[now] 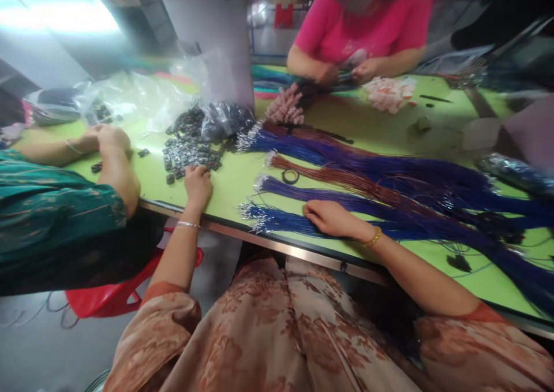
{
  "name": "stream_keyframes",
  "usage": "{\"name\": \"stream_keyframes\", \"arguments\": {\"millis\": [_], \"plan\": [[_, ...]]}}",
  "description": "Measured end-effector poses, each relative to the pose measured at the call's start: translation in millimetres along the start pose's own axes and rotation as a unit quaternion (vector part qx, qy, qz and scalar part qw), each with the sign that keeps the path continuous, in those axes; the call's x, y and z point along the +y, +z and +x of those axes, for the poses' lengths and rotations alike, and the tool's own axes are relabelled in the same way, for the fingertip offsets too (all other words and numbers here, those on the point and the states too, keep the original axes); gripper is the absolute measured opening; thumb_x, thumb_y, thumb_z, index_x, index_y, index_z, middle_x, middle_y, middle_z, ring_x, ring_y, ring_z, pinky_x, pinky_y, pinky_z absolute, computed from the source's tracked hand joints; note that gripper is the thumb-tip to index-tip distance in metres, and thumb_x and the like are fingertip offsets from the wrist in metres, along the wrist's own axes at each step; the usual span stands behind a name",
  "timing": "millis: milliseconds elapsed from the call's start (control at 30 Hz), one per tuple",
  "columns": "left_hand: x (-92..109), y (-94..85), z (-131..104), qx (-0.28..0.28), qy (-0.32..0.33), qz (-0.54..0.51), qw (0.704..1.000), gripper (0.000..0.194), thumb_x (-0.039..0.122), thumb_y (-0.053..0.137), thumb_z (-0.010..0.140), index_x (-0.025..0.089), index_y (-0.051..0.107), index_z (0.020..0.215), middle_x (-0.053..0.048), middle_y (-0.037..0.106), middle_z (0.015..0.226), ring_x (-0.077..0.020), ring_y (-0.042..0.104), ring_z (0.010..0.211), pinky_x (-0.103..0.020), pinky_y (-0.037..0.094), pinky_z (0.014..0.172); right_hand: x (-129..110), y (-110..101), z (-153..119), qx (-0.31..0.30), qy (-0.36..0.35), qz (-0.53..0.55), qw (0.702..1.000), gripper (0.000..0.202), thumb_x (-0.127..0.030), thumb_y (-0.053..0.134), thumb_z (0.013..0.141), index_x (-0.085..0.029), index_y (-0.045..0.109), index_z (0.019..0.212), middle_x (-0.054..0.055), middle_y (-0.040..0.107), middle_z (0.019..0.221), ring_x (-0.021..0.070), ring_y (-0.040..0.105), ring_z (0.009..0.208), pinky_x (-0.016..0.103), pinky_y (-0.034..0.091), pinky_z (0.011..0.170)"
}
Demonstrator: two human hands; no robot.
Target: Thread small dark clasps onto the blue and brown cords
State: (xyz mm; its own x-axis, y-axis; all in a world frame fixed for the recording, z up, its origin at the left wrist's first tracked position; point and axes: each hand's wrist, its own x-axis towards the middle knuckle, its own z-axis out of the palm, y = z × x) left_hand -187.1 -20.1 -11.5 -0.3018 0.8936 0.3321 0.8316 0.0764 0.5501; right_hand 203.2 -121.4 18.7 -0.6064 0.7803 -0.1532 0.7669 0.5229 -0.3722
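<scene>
My left hand, with a silver bangle at the wrist, is at the near edge of a pile of small dark connector pieces. Its fingers are curled together, and what they hold is too small to make out. On the right, my right hand rests with bent fingers on a bundle of blue wires with silvery ends. Its fingers look closed at the wires. Beyond it lie a purple bundle, a brown bundle and a roll of black tape.
A person in green works at the left, near clear plastic bags. Across the green table, a person in pink handles wires by pink and white pieces. A red stool stands lower left.
</scene>
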Motion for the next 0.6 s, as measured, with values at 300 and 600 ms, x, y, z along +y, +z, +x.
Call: {"name": "stream_keyframes", "arguments": {"millis": [300, 600], "plan": [[-1, -7.7, -16, -0.038, 0.017, 0.037, 0.998, 0.023, 0.016, 0.056, 0.075, 0.015, 0.062, 0.097, -0.011, 0.056, 0.096, -0.0256, 0.055, 0.09, -0.04, 0.044, 0.089, -17, -1, 17, 0.027, -0.003, 0.038, 0.999, 0.018, -0.03, 0.047, 0.095, -0.017, 0.059, 0.097, 0.008, 0.064, 0.094, 0.0162, 0.055, 0.079, 0.026, 0.034, 0.071], [-2, -14.4, -28, -0.052, -0.034, 0.036, 0.997, 0.024, 0.017, 0.06, 0.074, 0.015, 0.065, 0.097, -0.011, 0.057, 0.091, -0.0296, 0.057, 0.094, -0.044, 0.043, 0.09, -26, -3, 22, 0.08, -0.025, -0.062, 0.995, 0.023, -0.022, 0.04, 0.095, -0.016, 0.061, 0.087, 0.01, 0.061, 0.09, 0.017, 0.049, 0.076, 0.028, 0.029, 0.067]]}}
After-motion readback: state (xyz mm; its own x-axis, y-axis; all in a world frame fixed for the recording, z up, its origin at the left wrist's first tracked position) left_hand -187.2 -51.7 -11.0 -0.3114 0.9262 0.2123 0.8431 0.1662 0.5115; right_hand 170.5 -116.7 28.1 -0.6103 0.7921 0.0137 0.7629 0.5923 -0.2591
